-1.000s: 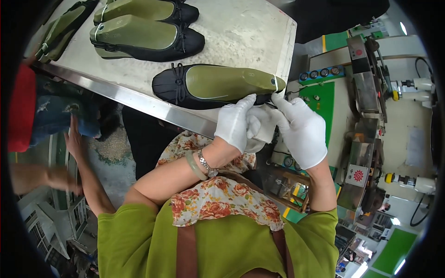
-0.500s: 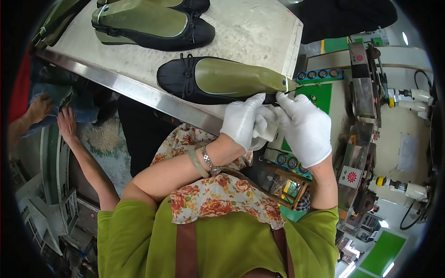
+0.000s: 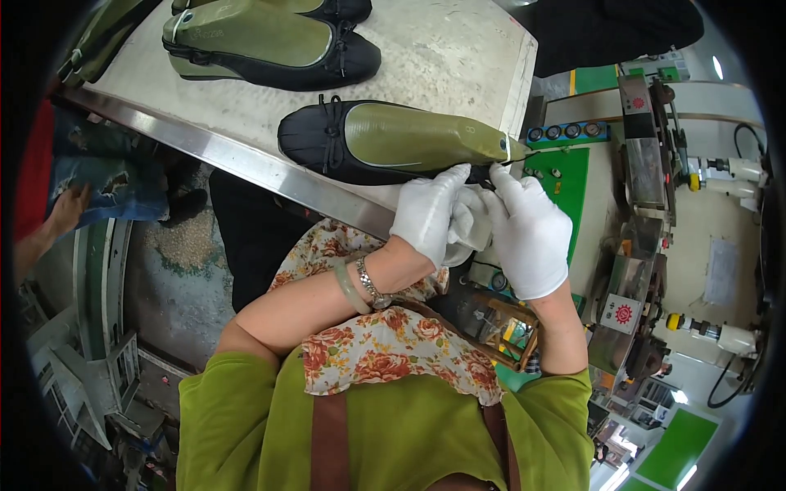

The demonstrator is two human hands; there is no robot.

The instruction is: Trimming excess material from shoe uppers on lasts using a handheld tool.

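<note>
A black ballet flat (image 3: 315,141) with a small bow, fitted on an olive-green shoe last (image 3: 409,135), lies on its side along the table's near edge, toe to the left. My white-gloved left hand (image 3: 430,214) has its thumb pressed to the shoe's near edge by the heel, fingers curled beneath. Close beside it, my gloved right hand (image 3: 530,233) pinches the black edge at the heel end. A white piece, cloth or paper, (image 3: 475,231) shows between my hands; which hand holds it is unclear. The fingertips are partly hidden.
More black flats on green lasts (image 3: 254,41) stand at the far left of the pale metal-edged table (image 3: 442,49). To the right are a machine (image 3: 643,164) and a gauge panel (image 3: 569,132). A person in torn jeans (image 3: 106,180) is at the left.
My right hand has shifted slightly left and turned at the heel. My left hand stays in place. Another person's outstretched arm at the left has gone out of view.
</note>
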